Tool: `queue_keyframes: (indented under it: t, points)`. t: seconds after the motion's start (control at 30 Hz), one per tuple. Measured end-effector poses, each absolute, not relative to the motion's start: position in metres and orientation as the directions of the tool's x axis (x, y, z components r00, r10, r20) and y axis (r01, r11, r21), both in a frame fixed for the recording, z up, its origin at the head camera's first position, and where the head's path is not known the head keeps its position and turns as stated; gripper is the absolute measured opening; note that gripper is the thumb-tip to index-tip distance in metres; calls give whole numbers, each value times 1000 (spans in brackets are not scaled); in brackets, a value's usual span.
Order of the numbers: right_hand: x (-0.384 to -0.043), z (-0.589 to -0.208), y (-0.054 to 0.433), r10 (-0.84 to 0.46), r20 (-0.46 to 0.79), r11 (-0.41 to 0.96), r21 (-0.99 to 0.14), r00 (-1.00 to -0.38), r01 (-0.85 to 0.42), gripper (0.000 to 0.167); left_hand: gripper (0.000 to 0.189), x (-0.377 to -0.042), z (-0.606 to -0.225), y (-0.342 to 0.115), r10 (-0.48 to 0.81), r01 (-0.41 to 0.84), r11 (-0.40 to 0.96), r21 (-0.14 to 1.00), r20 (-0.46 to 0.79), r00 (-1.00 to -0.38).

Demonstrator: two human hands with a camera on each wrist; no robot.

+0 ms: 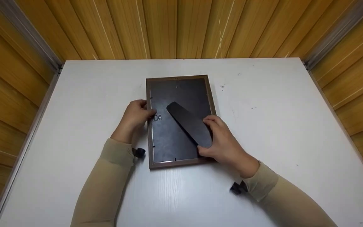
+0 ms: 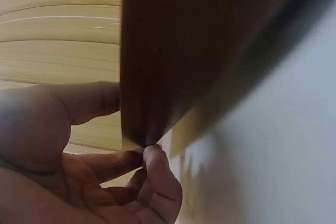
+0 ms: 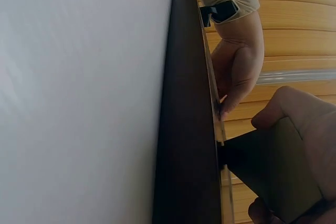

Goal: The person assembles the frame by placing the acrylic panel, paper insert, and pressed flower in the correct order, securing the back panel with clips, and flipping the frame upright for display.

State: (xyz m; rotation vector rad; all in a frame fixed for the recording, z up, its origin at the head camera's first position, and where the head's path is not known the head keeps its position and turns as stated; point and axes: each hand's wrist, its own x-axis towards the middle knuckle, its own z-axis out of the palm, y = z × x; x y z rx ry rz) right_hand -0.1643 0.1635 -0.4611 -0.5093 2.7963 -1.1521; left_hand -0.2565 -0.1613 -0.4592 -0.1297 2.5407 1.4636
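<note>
A picture frame [image 1: 178,90] with a brown rim and black backing lies face down on the white table. Its black easel stand [image 1: 186,121] slants across the back, its wide end raised from the backing. My right hand [image 1: 224,142] pinches that wide end between thumb and fingers; the right wrist view shows the stand [image 3: 273,166] tilted out from the frame. My left hand [image 1: 134,116] grips the frame's left edge, thumb on top. From the left wrist view, the fingers [image 2: 163,182] curl under the brown rim [image 2: 173,51].
The white table [image 1: 282,126] extends around the frame on all sides. Wood-patterned panels [image 1: 187,28] stand behind it and at both sides. A small metal hanger [image 1: 157,117] sits on the backing near the left rim. Black wrist devices [image 1: 140,153] show by both cuffs.
</note>
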Motion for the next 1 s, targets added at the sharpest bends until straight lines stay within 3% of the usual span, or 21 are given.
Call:
queue_keyframes:
  t: [0.17, 0.4, 0.73, 1.0]
  points:
    - [-164, -461, 165, -335, 150, 657, -670, -930, -345, 85, 56, -256, -449, -161, 37, -144, 438, 888, -177, -984]
    - [-162, -462, 166, -351, 228, 651, -638, -908, -411, 86, 66, -255, -436, -166, 29, -124, 477, 870, -156, -987]
    - [-161, -463, 165, -379, 201, 684, -597, -903, -420, 88, 71, -249, -425, -172, 51, -159, 454, 877, -203, -978]
    - [-157, -461, 164, -376, 201, 690, -591, -905, -418, 93, 68, -244, -415, -172, 21, -106, 461, 881, -131, -991]
